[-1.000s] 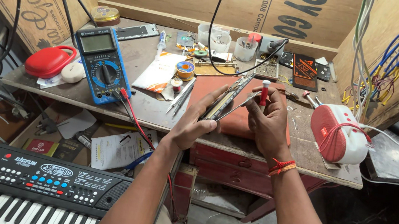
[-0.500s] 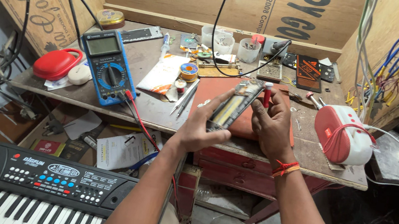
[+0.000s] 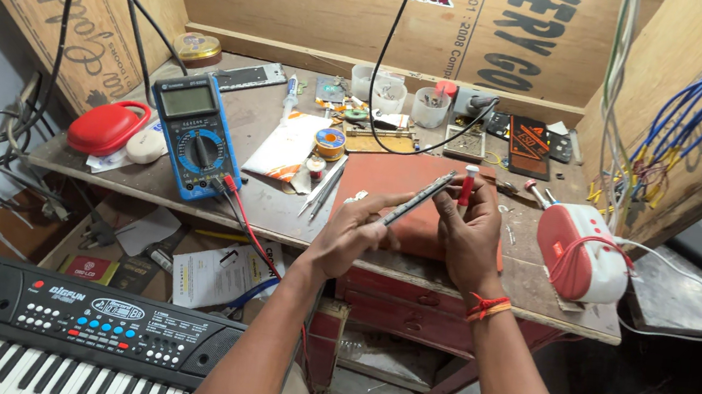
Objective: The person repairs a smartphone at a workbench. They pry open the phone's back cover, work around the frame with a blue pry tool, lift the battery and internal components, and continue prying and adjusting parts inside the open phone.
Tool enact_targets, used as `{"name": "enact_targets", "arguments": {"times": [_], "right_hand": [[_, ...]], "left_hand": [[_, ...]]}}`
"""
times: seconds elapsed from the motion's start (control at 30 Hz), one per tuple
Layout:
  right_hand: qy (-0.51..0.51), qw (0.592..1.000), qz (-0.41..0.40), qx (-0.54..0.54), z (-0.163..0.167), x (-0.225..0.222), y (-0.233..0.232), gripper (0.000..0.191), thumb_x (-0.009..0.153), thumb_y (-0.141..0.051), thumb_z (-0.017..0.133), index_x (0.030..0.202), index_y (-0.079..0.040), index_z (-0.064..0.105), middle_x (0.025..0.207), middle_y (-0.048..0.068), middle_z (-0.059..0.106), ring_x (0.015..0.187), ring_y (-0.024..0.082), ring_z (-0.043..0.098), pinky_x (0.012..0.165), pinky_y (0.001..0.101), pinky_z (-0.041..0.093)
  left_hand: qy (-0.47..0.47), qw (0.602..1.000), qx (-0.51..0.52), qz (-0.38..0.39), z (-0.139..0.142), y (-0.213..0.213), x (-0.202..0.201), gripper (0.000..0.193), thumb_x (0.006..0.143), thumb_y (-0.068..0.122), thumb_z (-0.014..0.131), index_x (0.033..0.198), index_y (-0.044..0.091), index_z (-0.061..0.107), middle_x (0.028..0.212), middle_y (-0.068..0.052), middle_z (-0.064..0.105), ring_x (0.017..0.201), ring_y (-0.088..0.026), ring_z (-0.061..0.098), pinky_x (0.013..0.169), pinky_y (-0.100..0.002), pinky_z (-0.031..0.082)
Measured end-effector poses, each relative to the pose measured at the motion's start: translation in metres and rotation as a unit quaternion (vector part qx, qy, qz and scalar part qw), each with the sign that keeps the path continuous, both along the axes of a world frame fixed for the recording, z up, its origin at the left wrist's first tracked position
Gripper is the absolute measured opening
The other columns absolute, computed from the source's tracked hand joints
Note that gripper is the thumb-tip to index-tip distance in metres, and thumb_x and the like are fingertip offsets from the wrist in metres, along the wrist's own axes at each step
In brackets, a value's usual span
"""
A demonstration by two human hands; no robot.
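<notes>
One long grey strip (image 3: 417, 198) spans your two hands above the red mat (image 3: 389, 184), its axis rising from your left hand (image 3: 350, 240), fingers pinched on its lower end, toward your right hand (image 3: 468, 231), which grips a red-handled tool (image 3: 466, 185).

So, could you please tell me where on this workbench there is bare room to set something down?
Bare wood shows on the workbench at its front right edge, between the red mat and the red-and-white device. A smaller patch lies between the multimeter and the white paper. The back row around the plastic cups is crowded, and both hands hover over the mat.
</notes>
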State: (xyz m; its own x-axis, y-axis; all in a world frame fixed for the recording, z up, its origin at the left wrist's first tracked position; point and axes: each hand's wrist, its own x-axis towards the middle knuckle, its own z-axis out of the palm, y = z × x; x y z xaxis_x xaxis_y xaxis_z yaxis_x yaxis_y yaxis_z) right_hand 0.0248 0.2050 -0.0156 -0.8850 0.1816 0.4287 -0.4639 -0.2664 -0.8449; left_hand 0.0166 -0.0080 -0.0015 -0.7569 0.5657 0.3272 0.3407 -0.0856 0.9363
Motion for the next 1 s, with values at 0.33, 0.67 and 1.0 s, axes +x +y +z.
{"name": "enact_targets", "arguments": {"times": [0.33, 0.67, 1.0], "right_hand": [[-0.051, 0.983, -0.130, 0.120, 0.014, 0.008, -0.011, 0.020, 0.090, -0.006, 0.074, 0.107, -0.004, 0.064, 0.069, -0.007, 0.064, 0.058, 0.000, 0.058, 0.049, 0.0174, 0.043], [-0.075, 0.984, -0.123, 0.100, 0.018, 0.008, -0.010, 0.023, 0.094, -0.007, 0.069, 0.115, -0.005, 0.062, 0.062, -0.009, 0.054, 0.050, -0.001, 0.044, 0.043, 0.0205, 0.028], [-0.080, 0.987, -0.114, 0.079, 0.018, 0.005, -0.012, 0.017, 0.098, -0.006, 0.065, 0.115, -0.003, 0.061, 0.063, -0.007, 0.051, 0.048, 0.000, 0.040, 0.041, 0.0205, 0.024]], "left_hand": [[0.072, 0.984, -0.039, 0.156, -0.031, 0.008, -0.022, 0.061, 0.104, 0.054, 0.035, 0.076, 0.000, 0.042, 0.064, -0.005, 0.039, 0.063, -0.013, 0.040, 0.056, -0.036, 0.036], [-0.017, 0.953, -0.079, 0.291, 0.001, 0.020, -0.028, 0.063, 0.104, 0.047, 0.050, 0.064, -0.001, 0.052, 0.052, -0.006, 0.046, 0.050, -0.017, 0.044, 0.050, -0.041, 0.037], [0.220, 0.865, -0.305, 0.332, 0.032, -0.010, 0.000, 0.044, 0.081, 0.043, 0.076, 0.106, 0.007, 0.077, 0.111, -0.014, 0.072, 0.106, -0.031, 0.067, 0.090, -0.043, 0.055]]}}
